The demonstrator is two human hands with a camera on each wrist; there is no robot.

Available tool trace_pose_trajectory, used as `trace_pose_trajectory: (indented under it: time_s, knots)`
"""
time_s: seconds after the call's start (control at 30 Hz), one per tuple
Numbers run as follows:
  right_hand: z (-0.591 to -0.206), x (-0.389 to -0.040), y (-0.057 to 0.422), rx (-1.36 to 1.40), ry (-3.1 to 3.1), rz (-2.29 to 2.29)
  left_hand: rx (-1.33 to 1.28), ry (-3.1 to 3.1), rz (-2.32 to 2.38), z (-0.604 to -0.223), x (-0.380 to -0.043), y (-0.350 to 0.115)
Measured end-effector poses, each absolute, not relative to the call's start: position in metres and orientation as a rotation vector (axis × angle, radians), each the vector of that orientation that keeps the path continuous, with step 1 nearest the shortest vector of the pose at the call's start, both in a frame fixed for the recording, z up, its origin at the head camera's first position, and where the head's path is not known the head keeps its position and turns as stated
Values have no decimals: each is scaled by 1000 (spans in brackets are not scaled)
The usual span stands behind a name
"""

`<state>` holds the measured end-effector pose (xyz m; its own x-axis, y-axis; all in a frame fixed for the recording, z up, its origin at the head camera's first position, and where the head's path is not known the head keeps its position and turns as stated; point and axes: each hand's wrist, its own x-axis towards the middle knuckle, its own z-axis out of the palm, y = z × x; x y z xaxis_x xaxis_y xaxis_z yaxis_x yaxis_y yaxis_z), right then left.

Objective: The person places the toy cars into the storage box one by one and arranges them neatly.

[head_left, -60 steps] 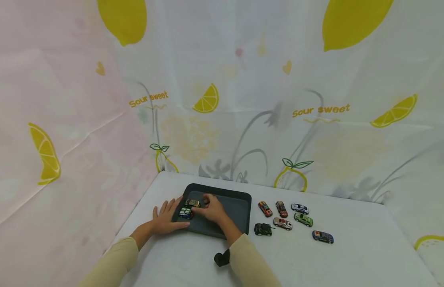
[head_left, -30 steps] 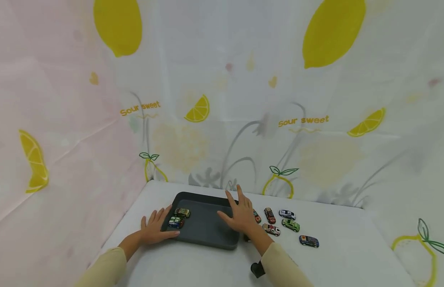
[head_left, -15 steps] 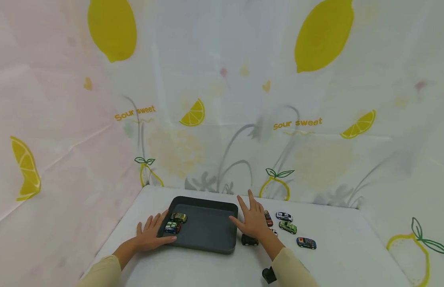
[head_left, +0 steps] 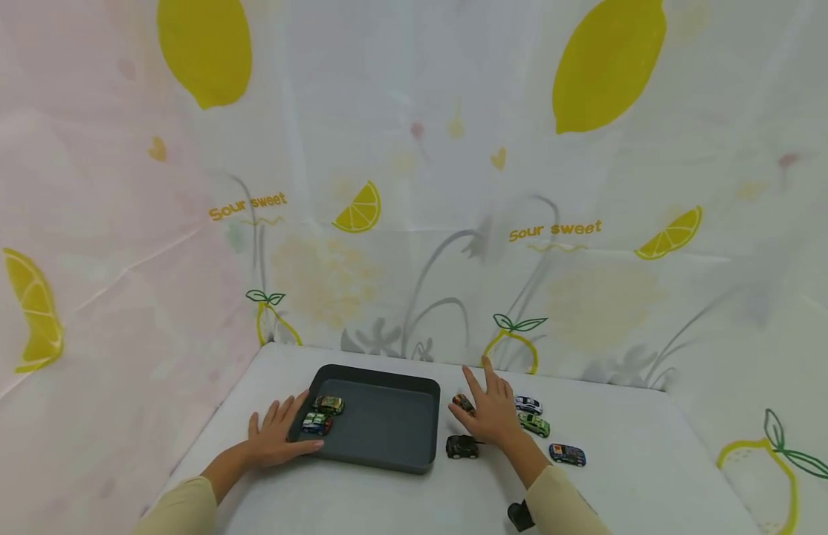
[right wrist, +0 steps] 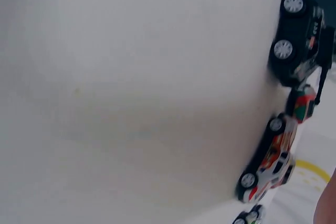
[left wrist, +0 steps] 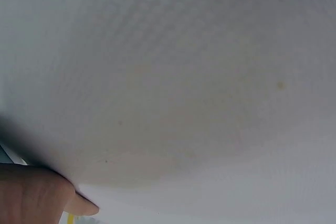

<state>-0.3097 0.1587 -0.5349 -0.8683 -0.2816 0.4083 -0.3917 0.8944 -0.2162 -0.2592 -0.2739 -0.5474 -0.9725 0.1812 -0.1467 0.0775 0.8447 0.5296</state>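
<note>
My left hand (head_left: 273,438) rests with spread fingers at the left edge of a dark grey tray (head_left: 387,427), its thumb along the front rim. Inside the tray, near that hand, a yellow-green toy car (head_left: 329,405) sits behind a green, white and blue toy car (head_left: 317,423). My right hand (head_left: 493,416) is over the toy cars right of the tray, fingers extended and holding nothing. It partly covers a red toy car (head_left: 464,403). A black toy tank (head_left: 462,446) stands just left of it. In the right wrist view a white-and-red toy car (right wrist: 270,161) shows near the tank.
Beyond my right hand stand a white toy car (head_left: 528,405), a green one (head_left: 534,424) and, nearer, a blue one (head_left: 567,454). A black device (head_left: 521,515) is at my right wrist. Lemon-printed cloth (head_left: 387,282) rises behind the white table (head_left: 628,475).
My right hand has left the yellow-green car in the tray and moved right, over the toy cars outside, its fingers spreading. The left hand stays at the tray's edge. The head view has shifted slightly.
</note>
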Motion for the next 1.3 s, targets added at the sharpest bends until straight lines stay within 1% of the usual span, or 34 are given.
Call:
trace_pose_trajectory:
  time_s: [0.27, 0.53, 0.7, 1.1, 1.3]
  knots:
    - [-534, -303, 179, 453, -2750, 381, 214, 2833, 819, -550, -256, -280]
    - [-550, -300, 198, 397, -2749, 342, 240, 2864, 857, -563, -257, -286]
    - [-551, -296, 210, 373, -2747, 314, 236, 2879, 867, -569, -258, -284]
    - [-547, -288, 242, 269, -2825, 298, 231, 2829, 837, -549, -259, -277]
    - [-549, -284, 257, 209, -2852, 318, 239, 2848, 856, -548, -259, -277]
